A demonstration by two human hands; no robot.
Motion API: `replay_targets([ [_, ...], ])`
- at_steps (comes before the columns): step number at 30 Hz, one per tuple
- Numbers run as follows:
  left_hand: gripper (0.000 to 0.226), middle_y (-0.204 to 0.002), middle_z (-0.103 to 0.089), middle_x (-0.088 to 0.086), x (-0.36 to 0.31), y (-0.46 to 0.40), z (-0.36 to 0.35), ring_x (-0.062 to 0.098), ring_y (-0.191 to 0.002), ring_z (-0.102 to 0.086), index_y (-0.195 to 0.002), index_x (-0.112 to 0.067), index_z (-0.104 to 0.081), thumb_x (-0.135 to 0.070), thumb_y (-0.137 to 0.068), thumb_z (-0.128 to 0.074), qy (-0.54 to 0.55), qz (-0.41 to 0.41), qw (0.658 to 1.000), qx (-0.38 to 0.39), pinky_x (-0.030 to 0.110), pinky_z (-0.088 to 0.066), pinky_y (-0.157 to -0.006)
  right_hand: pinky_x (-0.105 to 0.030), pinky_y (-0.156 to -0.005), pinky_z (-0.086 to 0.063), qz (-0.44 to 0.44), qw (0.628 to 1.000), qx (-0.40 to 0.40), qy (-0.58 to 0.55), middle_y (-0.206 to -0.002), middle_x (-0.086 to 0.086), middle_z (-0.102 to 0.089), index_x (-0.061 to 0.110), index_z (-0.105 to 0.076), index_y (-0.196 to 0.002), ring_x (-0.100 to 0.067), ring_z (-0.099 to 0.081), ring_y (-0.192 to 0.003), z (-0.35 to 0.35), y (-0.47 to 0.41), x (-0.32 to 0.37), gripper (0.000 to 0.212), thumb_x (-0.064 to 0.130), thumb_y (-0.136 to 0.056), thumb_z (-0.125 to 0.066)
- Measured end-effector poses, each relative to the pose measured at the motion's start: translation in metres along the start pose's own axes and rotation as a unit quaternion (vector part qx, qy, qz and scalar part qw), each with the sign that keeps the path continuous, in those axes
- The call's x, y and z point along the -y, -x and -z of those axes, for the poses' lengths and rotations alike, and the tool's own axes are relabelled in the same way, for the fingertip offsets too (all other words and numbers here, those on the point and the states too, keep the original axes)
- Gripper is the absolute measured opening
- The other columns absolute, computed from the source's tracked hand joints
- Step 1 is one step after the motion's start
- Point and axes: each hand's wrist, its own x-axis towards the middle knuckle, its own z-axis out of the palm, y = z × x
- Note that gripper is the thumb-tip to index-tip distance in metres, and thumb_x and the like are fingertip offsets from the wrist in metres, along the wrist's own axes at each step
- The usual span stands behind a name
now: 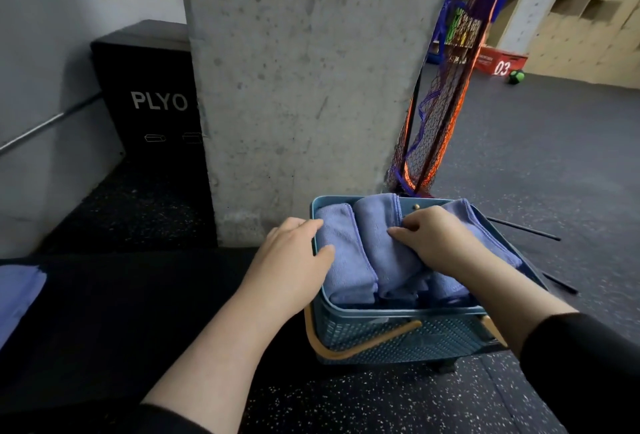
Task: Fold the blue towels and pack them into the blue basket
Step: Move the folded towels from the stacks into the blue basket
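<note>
Far left there's one blue towel (17, 298) still lying loose on the black counter (121, 312), and further back a black plyo box (152, 94) sits next to the concrete pillar (304, 70). Left hand (294, 260) has a released grip, fingers laid flat over the blue basket (398, 333) rim and touching the leftmost folded towel (343, 253), with another folded towel (384, 236) right beside it. Right hand (436, 239) has its fingers curled in a grip on the third towel (485, 226) in the basket's right side, and the basket itself sits on the speckled floor (346, 406) with an orange-and-black net (440, 104) just behind it
</note>
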Motion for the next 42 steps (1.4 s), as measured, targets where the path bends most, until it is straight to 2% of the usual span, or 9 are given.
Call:
replay_targets([
  [2,0.054,-0.150,-0.044,-0.006,0.001,0.000,-0.001,0.017,-0.137,-0.041,-0.150,-0.025,-0.044,-0.037,-0.098,-0.053,-0.009,-0.001,1.000,0.011,0.028,-0.031,-0.111,-0.034,-0.068,-0.041,0.007,0.998,-0.045,0.046,-0.088,-0.002,-0.062,0.020,-0.065,-0.086,-0.030,-0.059,-0.089,-0.002,0.001,-0.001,0.023,0.042,-0.089,-0.068],
  [4,0.055,-0.151,-0.043,-0.008,0.002,0.000,-0.001,0.016,-0.138,-0.040,-0.151,-0.027,-0.042,-0.039,-0.099,-0.053,-0.009,0.000,1.000,0.018,0.029,-0.031,-0.112,-0.043,-0.094,-0.045,0.054,0.992,-0.105,0.054,-0.129,-0.005,-0.055,0.021,-0.056,-0.131,-0.033,-0.051,-0.119,-0.002,0.003,-0.002,0.052,0.038,-0.085,-0.074],
  [9,0.054,-0.149,-0.044,-0.006,0.006,-0.001,0.000,0.018,-0.136,-0.042,-0.150,-0.028,-0.042,-0.039,-0.098,-0.053,-0.012,-0.009,1.000,0.018,0.031,-0.033,-0.112,-0.053,-0.118,-0.021,0.133,0.982,0.021,0.135,-0.162,0.012,-0.027,0.031,-0.048,-0.144,-0.017,-0.019,-0.151,0.000,0.005,0.007,0.047,0.050,-0.101,-0.044],
  [18,0.042,-0.141,-0.050,-0.006,0.044,0.013,0.051,0.016,-0.127,-0.049,-0.142,-0.027,-0.052,-0.038,-0.102,-0.050,0.061,0.037,0.988,-0.135,0.031,-0.042,-0.103,-0.036,-0.088,-0.051,0.209,0.946,-0.199,-0.150,-0.103,0.002,-0.071,0.035,-0.070,-0.107,-0.023,-0.068,-0.089,0.019,0.024,0.083,0.021,0.045,-0.098,-0.054],
  [21,0.037,-0.130,-0.056,-0.005,0.089,0.029,0.083,0.016,-0.117,-0.054,-0.137,-0.024,-0.056,-0.036,-0.102,-0.051,0.075,0.072,0.975,-0.194,0.034,-0.048,-0.096,-0.047,-0.084,-0.056,0.223,0.926,-0.157,-0.262,-0.097,0.013,-0.071,0.048,-0.066,-0.102,-0.014,-0.070,-0.088,-0.002,0.035,0.152,0.029,0.068,-0.093,-0.048],
  [27,0.025,-0.110,-0.065,-0.004,0.197,0.074,0.142,0.011,-0.097,-0.061,-0.120,-0.024,-0.066,-0.034,-0.100,-0.054,0.098,0.195,0.935,-0.280,0.026,-0.047,-0.081,-0.011,-0.061,-0.043,0.228,0.921,0.047,-0.313,-0.079,0.012,-0.071,0.033,-0.069,-0.091,0.003,-0.063,-0.073,-0.096,0.077,0.285,0.014,0.042,-0.094,-0.059],
  [32,0.022,-0.093,-0.064,-0.009,0.288,0.105,0.171,0.011,-0.084,-0.056,-0.108,-0.021,-0.070,-0.025,-0.101,-0.050,0.084,0.298,0.891,-0.333,0.018,-0.033,-0.068,-0.045,-0.086,-0.059,0.132,0.893,0.246,-0.353,-0.091,0.008,-0.074,0.027,-0.069,-0.109,-0.011,-0.071,-0.087,-0.213,0.083,0.344,0.034,0.052,-0.088,-0.066],
  [38,0.027,-0.114,-0.069,0.016,0.389,0.112,0.173,0.038,-0.106,-0.061,-0.112,-0.011,-0.067,-0.029,-0.100,-0.052,0.001,0.401,0.847,-0.350,0.042,-0.049,-0.086,-0.044,-0.092,-0.057,0.028,0.864,0.334,-0.377,-0.119,-0.004,-0.064,0.009,-0.042,-0.147,-0.021,-0.066,-0.102,-0.285,0.079,0.409,0.090,0.060,-0.079,-0.072],
  [42,0.030,-0.113,-0.069,0.015,0.413,0.101,0.160,0.039,-0.106,-0.062,-0.111,-0.012,-0.065,-0.035,-0.099,-0.052,-0.038,0.412,0.865,-0.286,0.044,-0.051,-0.086,-0.049,-0.088,-0.058,-0.036,0.841,0.342,-0.418,-0.105,-0.008,-0.062,0.002,-0.052,-0.116,-0.024,-0.065,-0.089,-0.298,0.069,0.442,0.058,0.047,-0.086,-0.073],
])
